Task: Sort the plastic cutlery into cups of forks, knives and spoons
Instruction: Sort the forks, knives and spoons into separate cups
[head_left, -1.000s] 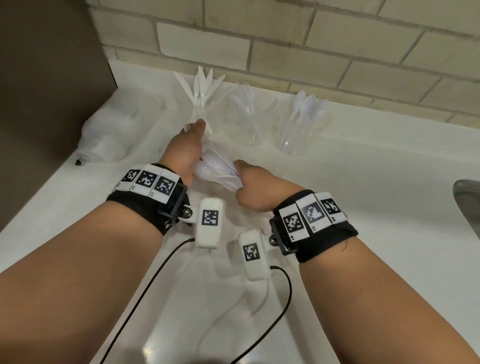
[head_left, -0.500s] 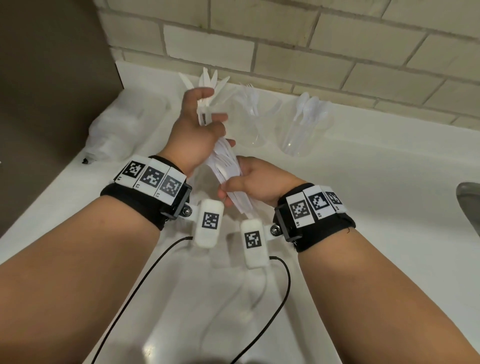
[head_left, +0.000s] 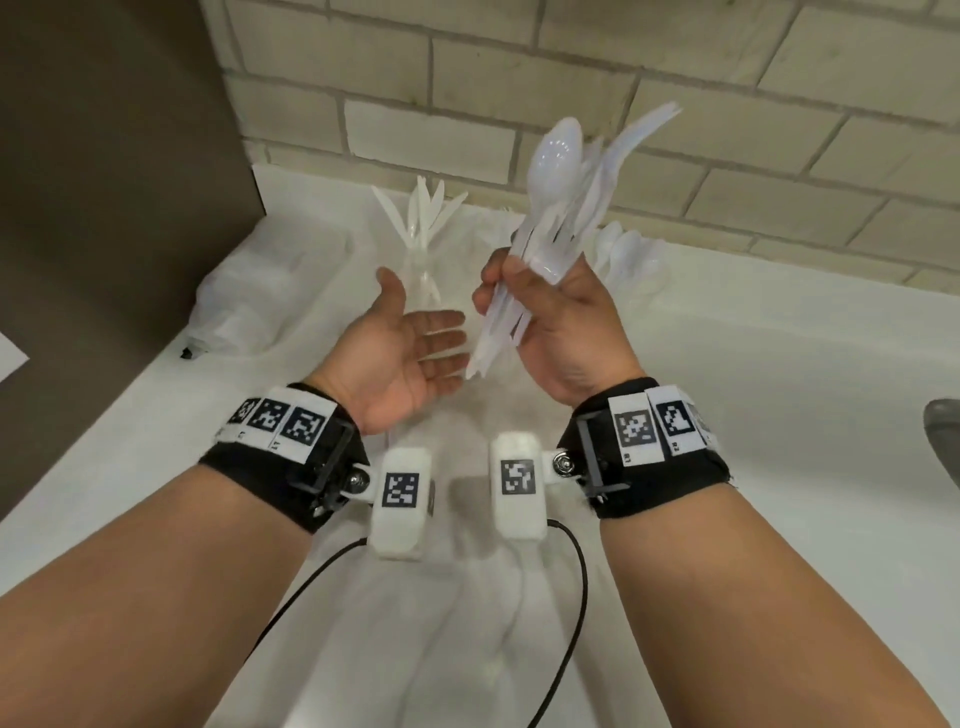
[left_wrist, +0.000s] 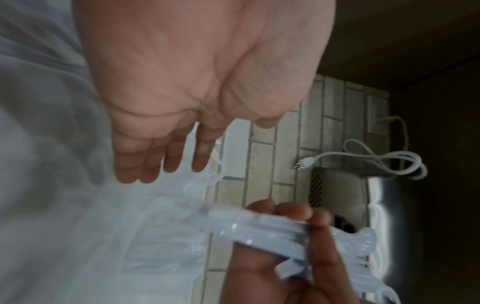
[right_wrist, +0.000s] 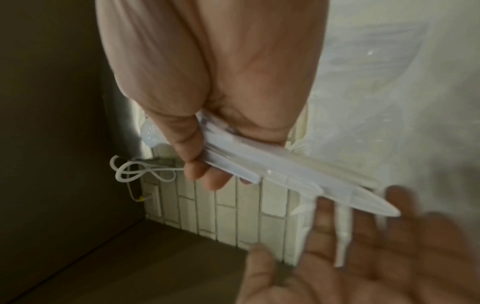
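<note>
Above a white worktop (head_left: 779, 415), the right hand (head_left: 561, 332) grips a mixed bundle of plastic cutlery (head_left: 561, 208) by the handles, heads fanned up toward the brick wall, a spoon bowl foremost and fork tines at the top; the left hand (head_left: 410, 348) is spread wide, palm up and empty, just beside the handle ends. Behind the hands a clear cup of knives (head_left: 421, 223) stands on the worktop, and a cup of spoons (head_left: 631, 260) shows partly past the bundle; a fork cup is hidden here. The pieces look light, thin and slick, stiff enough to hold shape yet likely to slide against one another, so a single piece is probably best drawn out by its handle while the rest stay clamped. The right wrist view shows what the head view cannot: the thumb laid across the stacked handles with fingers curled beneath. The left wrist view, blurred, shows the open palm and a white power cord (left_wrist: 384, 160) by the wall.
</note>
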